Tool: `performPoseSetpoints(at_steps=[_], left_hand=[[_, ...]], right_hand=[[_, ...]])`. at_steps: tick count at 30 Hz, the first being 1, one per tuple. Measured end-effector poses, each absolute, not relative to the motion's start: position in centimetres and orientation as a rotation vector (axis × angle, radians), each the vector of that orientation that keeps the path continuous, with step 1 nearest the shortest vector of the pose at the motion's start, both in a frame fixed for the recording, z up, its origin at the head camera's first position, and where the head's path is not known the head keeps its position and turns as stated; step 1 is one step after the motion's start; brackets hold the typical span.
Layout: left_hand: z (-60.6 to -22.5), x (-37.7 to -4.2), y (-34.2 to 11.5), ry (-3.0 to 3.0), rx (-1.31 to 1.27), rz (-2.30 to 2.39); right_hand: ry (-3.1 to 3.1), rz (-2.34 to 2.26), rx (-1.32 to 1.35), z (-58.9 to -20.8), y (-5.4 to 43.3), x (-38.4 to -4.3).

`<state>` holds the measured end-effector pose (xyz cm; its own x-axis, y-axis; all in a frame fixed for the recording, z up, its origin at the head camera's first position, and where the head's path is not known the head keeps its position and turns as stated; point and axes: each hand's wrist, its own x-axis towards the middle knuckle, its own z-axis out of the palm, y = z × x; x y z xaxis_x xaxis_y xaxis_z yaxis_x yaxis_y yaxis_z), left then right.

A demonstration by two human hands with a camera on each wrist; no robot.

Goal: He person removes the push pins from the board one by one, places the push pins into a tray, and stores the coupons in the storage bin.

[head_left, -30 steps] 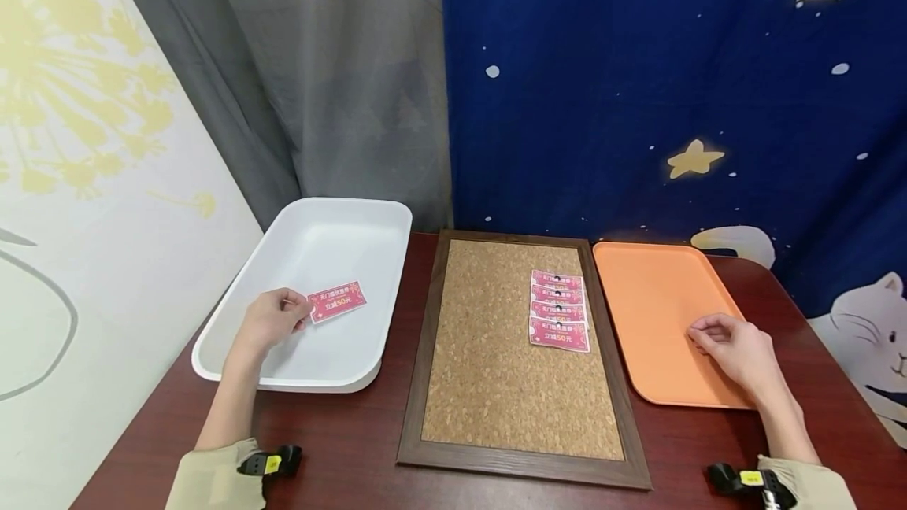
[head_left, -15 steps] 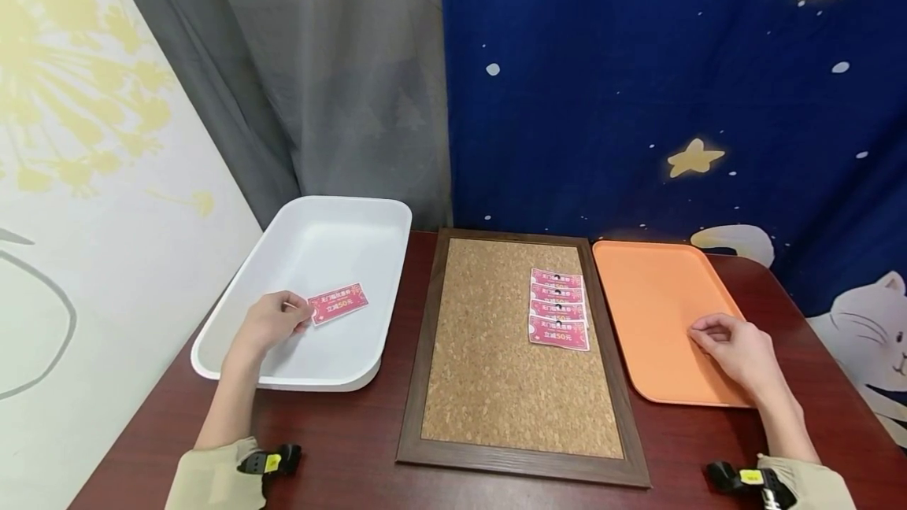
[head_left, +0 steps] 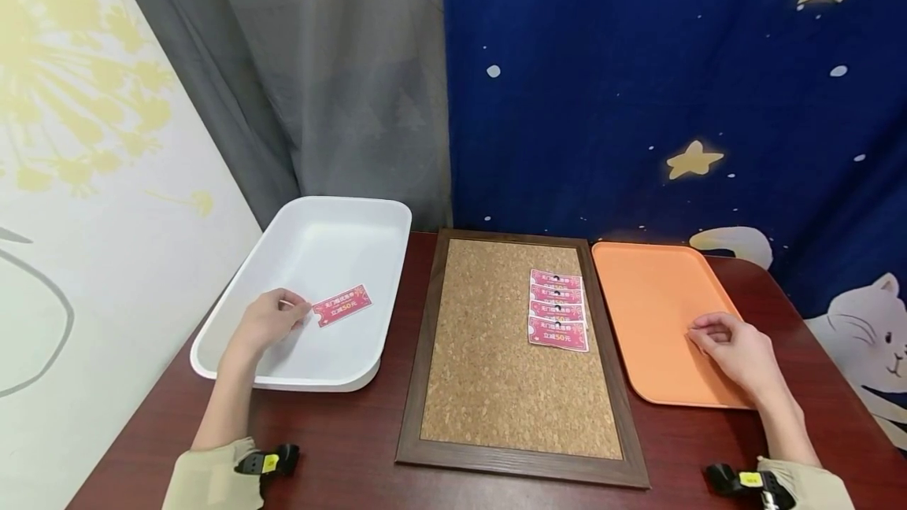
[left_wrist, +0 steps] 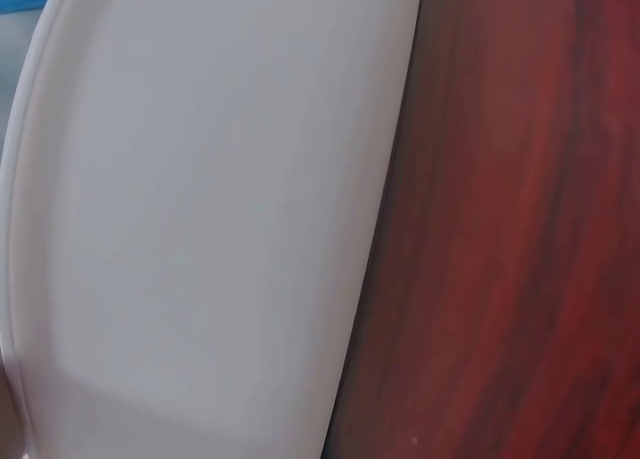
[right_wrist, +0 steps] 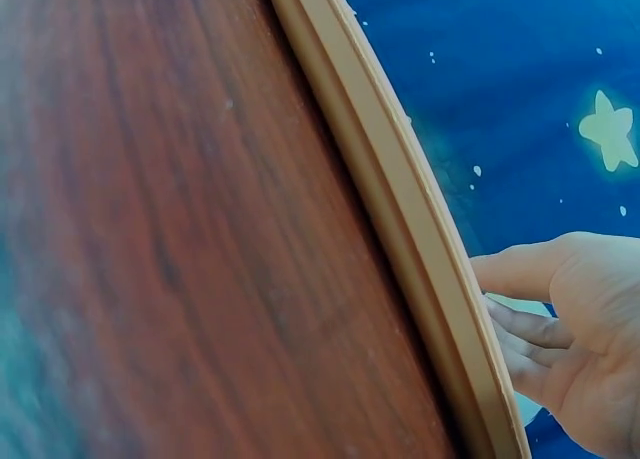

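A pink coupon (head_left: 342, 305) printed with "50" lies slanted in the white tray (head_left: 333, 364) on the left. My left hand (head_left: 271, 317) reaches over this tray, fingertips right at the coupon's left edge. Several matching coupons (head_left: 557, 334) overlap in a column on the right half of the corkboard (head_left: 510, 400), each with a small dark dot at its top middle. My right hand (head_left: 738, 349) is over the orange tray (head_left: 673, 274), thumb and fingertips drawn together; I cannot tell whether a small thing is between them. In the right wrist view its fingertips are behind the tray's rim.
The corkboard's brown wooden frame (head_left: 520, 463) stands between the two trays on the dark red table (head_left: 340, 447). Behind the table hang a grey curtain (head_left: 354, 85) and a blue star-patterned curtain (head_left: 567, 101). A white wall (head_left: 106, 179) borders the left side.
The coupon in the white tray has shifted slightly right and tilted a little more, and its left edge now shows beside my left fingertips. My right hand has stayed in place.
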<state>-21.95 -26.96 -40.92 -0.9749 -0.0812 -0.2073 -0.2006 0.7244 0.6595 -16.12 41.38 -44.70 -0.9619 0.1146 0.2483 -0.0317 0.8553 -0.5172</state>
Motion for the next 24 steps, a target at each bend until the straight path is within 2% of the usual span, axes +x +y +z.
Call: performPoseSetpoints(at_steps=[7,13,24], left_hand=[[-40.5,-22.0,-26.4,2.822,-0.138,1.168],[-39.5,-21.8,-24.4,2.744,-0.033,1.335],[-38.5,-21.3,-20.8,2.771,0.109,1.363]], right_hand=[[-2.713,0.794,-0.056,-44.2,41.0,-16.1],[-2.699,0.826,-0.030,-43.5,40.3,-16.4],[-2.653,0.894,0.079,-42.0,38.3,-16.5]])
